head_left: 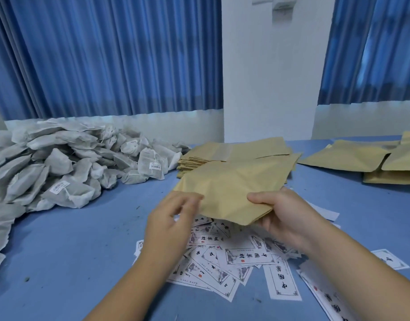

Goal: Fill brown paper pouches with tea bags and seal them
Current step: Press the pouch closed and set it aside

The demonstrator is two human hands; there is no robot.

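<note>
My right hand (284, 215) grips the near corner of a brown paper pouch (231, 188) and holds it above the blue table, thumb on top. My left hand (174, 218) hovers at the pouch's left edge with fingers loosely curled; it is motion-blurred and whether it touches the paper is unclear. Behind the pouch lies a stack of flat brown pouches (225, 154). A big heap of grey-white tea bags (60, 165) with strings and tags fills the left of the table.
White printed labels (222, 258) lie scattered on the blue table (83, 239) under my hands. More brown pouches (370, 161), bulging, lie at the far right. Blue curtains and a white pillar stand behind the table.
</note>
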